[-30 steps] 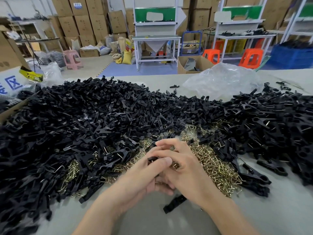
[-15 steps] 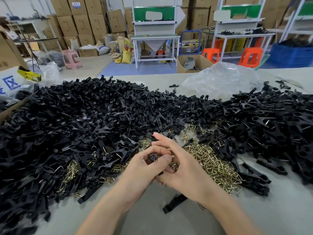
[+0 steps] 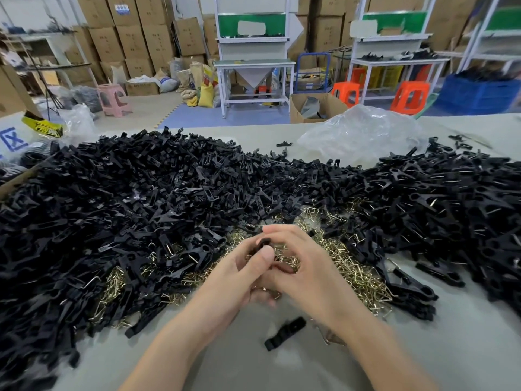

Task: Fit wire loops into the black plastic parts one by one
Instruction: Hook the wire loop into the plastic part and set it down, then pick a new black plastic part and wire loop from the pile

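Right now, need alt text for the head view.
The left hand and right hand together pinch one black plastic part above a heap of brass wire loops on a grey table. Large piles of black parts surround them; one loose black part lies nearer the person.

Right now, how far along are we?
Under halfway, I'd judge. Done: the right pile looks fitted, wire glinting in it. In hand: left hand and right hand grip one part. Left: the far bigger left heap and the loose loops, plus a stray piece nearby.
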Demonstrator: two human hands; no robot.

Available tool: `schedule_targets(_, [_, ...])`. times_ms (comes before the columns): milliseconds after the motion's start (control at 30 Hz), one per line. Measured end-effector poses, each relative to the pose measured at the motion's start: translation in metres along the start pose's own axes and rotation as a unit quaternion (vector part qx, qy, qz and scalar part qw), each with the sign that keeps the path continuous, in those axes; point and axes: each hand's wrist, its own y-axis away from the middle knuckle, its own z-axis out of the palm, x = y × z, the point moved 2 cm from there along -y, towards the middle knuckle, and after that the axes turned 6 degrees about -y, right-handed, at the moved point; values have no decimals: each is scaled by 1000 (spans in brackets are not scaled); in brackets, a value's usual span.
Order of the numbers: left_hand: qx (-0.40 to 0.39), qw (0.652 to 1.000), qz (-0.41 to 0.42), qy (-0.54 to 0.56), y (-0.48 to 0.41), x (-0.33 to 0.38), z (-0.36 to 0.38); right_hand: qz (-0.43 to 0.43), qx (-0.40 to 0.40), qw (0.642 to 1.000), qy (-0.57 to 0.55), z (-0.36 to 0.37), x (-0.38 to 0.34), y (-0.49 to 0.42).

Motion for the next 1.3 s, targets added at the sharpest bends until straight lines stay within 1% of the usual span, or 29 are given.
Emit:
schedule_targets(67, [20, 1000, 1, 12, 0, -1, 0, 25, 58, 997, -45, -10, -4, -5])
schedule_targets(100, [32, 999, 2, 19, 1, 0, 0, 42, 96, 991, -88, -20, -8, -10])
schedule_targets(133, [43, 999, 5, 22, 1, 0, -1, 55, 141, 977, -151, -36, -11, -19])
schedule_targets(167, [52, 998, 10, 22, 2, 0, -3, 69, 197, 948, -241, -55, -11, -31])
schedule_targets(200, [61, 998, 16, 18, 2, 1, -4, 89, 252, 899, -348, -77, -11, -43])
schedule_targets(233, [71, 997, 24, 13, 3, 2, -5, 111, 295, 835, -452, -96, -11, -53])
schedule_targets(267, [84, 996, 34, 3, 3, 3, -6, 131, 322, 774, -529, -113, -10, -60])
schedule_targets(300, [102, 994, 46, -17, 4, 3, -7, 151, 333, 734, -572, -123, -7, -64])
schedule_targets(333, [129, 988, 60, -52, 4, 4, -8, 171, 329, 725, -581, -125, -3, -64])
schedule_targets(367, [169, 977, 75, -109, 5, 4, -12, 192, 312, 740, -564, -121, 2, -61])
schedule_targets(400, [218, 954, 89, -185, 5, 3, -17, 207, 291, 764, -537, -111, 6, -57])
schedule_targets(467, [301, 878, 110, -356, 4, 0, -28, 213, 265, 818, -465, -86, 13, -45])
schedule_targets(500, [322, 842, 115, -417, 4, -1, -33, 210, 259, 842, -424, -73, 15, -40])
schedule_targets(533, [331, 813, 119, -464, 3, -2, -36, 207, 252, 864, -383, -61, 16, -34])
schedule_targets(633, [341, 741, 120, -566, -2, -7, -45, 175, 225, 930, -233, -36, 20, -25])
schedule_targets(700, [348, 699, 114, -614, -9, -4, -48, 144, 208, 953, -165, -29, 21, -22])
schedule_targets(767, [349, 645, 113, -670, -21, 3, -54, 129, 192, 963, -140, -27, 23, -22])
schedule_targets(833, [326, 605, 89, -720, -38, 19, -64, 125, 179, 967, -133, -26, 26, -22])
schedule_targets(867, [301, 595, 55, -743, -48, 28, -69, 122, 178, 967, -136, -26, 27, -22])
schedule_targets(933, [223, 589, -38, -776, -74, 44, -81, 118, 178, 966, -144, -26, 28, -22])
schedule_targets(1000, [114, 600, -141, -779, -97, 57, -90, 118, 176, 967, -144, -25, 29, -23])
schedule_targets(1033, [68, 606, -176, -773, -106, 60, -93, 120, 172, 968, -139, -25, 30, -23])
schedule_targets(1067, [39, 610, -191, -768, -114, 63, -96, 123, 166, 969, -133, -24, 30, -23])
schedule_targets(1100, [29, 610, -189, -769, -119, 63, -97, 126, 160, 971, -127, -24, 31, -23])
schedule_targets(1133, [31, 603, -176, -778, -121, 63, -97, 127, 155, 972, -122, -25, 32, -23])
schedule_targets(1233, [68, 547, -100, -828, -116, 52, -88, 124, 152, 974, -110, -26, 34, -22])
schedule_targets(1267, [87, 538, -71, -836, -112, 48, -86, 122, 153, 975, -107, -25, 33, -22])
schedule_targets(1300, [104, 541, -48, -833, -107, 45, -85, 121, 153, 975, -105, -25, 33, -21])
